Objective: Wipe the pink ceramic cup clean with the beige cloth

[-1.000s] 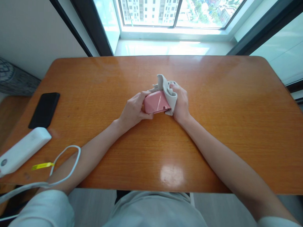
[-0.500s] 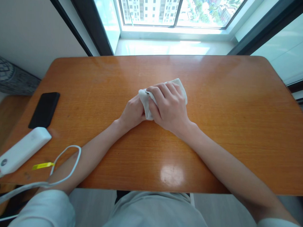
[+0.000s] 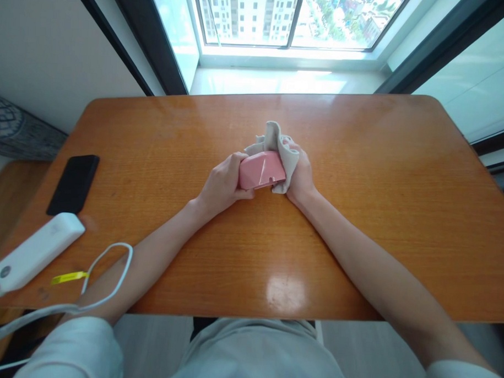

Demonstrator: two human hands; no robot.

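Note:
A glossy pink object [image 3: 261, 170] is held above the middle of the wooden table [image 3: 358, 226]. My left hand [image 3: 224, 181] grips its left end, with the thumb below and fingers at the upper edge. A light grey cloth [image 3: 274, 139] lies bunched against the back and right end of the pink object. My right hand [image 3: 302, 173] is closed on the cloth at the right side, some of its fingers hidden behind the folds.
At the left are a black phone [image 3: 73, 184], a white power strip [image 3: 38, 252] and a white cable [image 3: 127, 267] with a yellow tag [image 3: 69, 277], looping over my left forearm. A window [image 3: 291, 19] stands beyond the table.
My right hand has moved from the top of the cloth to the right side. The cloth has shifted back and right, and the pink object, covered before, now shows.

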